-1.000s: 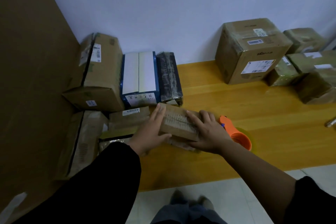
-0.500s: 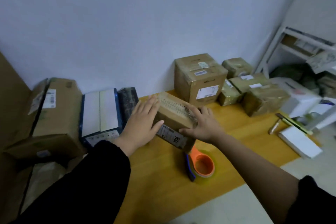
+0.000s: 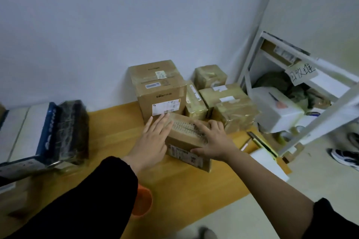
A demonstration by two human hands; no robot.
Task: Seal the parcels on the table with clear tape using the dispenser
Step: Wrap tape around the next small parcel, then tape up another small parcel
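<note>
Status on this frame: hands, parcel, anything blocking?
Left hand flat on side of small parcel, right hand spread over top. It sits before big box. Dispenser unheld, by left sleeve.

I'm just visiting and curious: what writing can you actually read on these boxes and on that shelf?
"回收堆" (as best it reads): handwritten paper sign hanging on the white shelf.
Large box: stickers and a printed brand mark, too blurred to read.
Small box under the left hand and right hand: label and scribble, unreadable.
Other parcels: labels too small.

Small brown parcel point(image 3: 184, 139) flat on the wooden table point(image 3: 108, 137), just beside a taller box point(image 3: 159, 93) (orange dispenser point(image 3: 143, 203) nearer, partly hidden)
</note>
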